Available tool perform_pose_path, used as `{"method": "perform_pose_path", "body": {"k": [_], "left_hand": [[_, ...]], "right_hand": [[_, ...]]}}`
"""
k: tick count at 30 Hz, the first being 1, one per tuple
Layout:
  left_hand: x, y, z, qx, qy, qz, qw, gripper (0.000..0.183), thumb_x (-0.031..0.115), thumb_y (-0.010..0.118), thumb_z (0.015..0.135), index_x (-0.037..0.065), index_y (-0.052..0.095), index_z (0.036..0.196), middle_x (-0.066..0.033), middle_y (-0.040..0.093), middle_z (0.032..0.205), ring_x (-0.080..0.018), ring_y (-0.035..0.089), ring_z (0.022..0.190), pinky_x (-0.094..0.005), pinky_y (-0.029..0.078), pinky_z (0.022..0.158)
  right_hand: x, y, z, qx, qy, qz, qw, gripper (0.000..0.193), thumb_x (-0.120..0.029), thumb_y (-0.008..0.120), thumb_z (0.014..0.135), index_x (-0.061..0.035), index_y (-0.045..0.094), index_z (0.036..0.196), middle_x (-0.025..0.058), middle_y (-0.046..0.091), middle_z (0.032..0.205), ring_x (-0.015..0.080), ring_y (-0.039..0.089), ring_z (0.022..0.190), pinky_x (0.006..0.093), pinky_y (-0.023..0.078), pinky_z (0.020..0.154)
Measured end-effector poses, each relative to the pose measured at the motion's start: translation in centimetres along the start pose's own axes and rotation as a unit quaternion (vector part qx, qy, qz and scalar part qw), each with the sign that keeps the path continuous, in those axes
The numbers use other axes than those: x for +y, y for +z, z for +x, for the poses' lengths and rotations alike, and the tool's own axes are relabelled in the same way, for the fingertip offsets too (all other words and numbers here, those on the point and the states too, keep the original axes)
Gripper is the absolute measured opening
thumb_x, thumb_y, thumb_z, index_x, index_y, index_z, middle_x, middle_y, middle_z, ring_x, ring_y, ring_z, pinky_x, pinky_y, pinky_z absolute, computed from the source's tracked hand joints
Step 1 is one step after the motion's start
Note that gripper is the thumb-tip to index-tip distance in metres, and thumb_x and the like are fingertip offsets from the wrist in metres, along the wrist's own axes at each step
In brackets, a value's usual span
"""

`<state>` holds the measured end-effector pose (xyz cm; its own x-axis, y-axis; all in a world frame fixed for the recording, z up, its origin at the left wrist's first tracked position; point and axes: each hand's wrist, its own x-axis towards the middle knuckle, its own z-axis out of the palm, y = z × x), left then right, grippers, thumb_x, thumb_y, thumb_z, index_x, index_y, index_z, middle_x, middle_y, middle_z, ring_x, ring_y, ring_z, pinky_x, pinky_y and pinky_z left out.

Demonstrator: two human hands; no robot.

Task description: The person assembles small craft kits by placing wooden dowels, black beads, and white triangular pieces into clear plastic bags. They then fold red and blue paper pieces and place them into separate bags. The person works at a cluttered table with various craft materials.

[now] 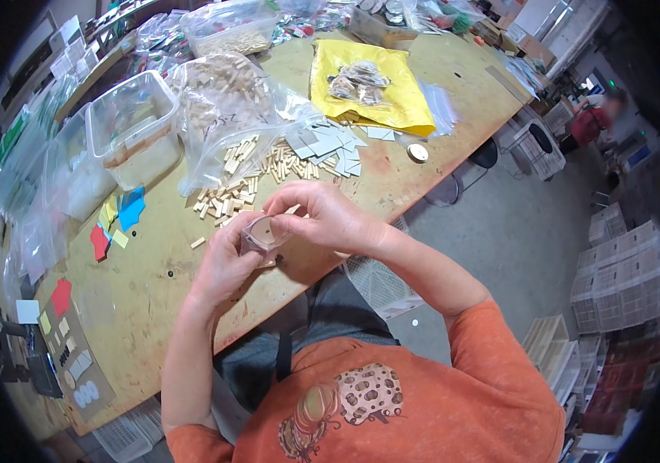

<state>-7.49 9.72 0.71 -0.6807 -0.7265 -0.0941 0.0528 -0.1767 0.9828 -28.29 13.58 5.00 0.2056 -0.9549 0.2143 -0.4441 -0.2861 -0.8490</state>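
Above the table's near edge, my left hand is closed round a small clear packet with a pale, roundish piece inside. The fingers of my right hand pinch the packet's upper edge. Both hands meet at it, and they hide part of its contents. Just beyond them lies a pile of small wooden blocks. Several flat grey-white pieces are scattered behind the blocks. A small round lid-like disc rests near the table's right edge.
Left of my hands lie red, yellow and blue cutouts. A clear plastic bin and a bag of blocks stand farther back. The yellow bag carries small packets. At lower left is a sample board. A person is far right.
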Motion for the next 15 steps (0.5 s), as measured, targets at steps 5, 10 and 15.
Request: {"method": "perform_pose_path", "body": {"k": [5,10,15], "left_hand": [[-0.79,-0.30,0.14,0.013,0.035,0.068,0.997,0.036,-0.005,0.066,0.087,0.004,0.061,0.122,-0.0004,0.063,0.105,-0.0102,0.063,0.093,-0.0284,0.055,0.080],[-0.86,-0.39,-0.11,0.016,0.006,0.109,0.994,0.037,-0.004,0.067,0.087,0.005,0.061,0.122,-0.0005,0.064,0.106,-0.0099,0.062,0.095,-0.0261,0.053,0.081],[-0.26,-0.64,-0.09,0.016,0.094,0.169,0.981,0.034,-0.001,0.068,0.084,0.004,0.061,0.117,-0.0002,0.063,0.103,-0.0078,0.061,0.094,-0.0249,0.052,0.081]], "right_hand": [[-0.08,-0.25,-0.18,0.029,-0.089,-0.073,0.993,0.008,-0.005,0.069,0.087,0.0004,0.070,0.093,0.0113,0.070,0.104,0.0235,0.069,0.093,0.0332,0.055,0.080],[-0.49,-0.16,-0.41,0.015,-0.076,-0.168,0.983,0.010,-0.006,0.070,0.086,-0.0003,0.070,0.095,0.0116,0.070,0.102,0.0239,0.069,0.092,0.0340,0.055,0.079],[-0.82,-0.71,-0.08,-0.020,-0.062,-0.157,0.985,0.014,-0.006,0.070,0.087,-0.0018,0.070,0.101,0.0118,0.070,0.104,0.0221,0.071,0.090,0.0335,0.057,0.077]]}}
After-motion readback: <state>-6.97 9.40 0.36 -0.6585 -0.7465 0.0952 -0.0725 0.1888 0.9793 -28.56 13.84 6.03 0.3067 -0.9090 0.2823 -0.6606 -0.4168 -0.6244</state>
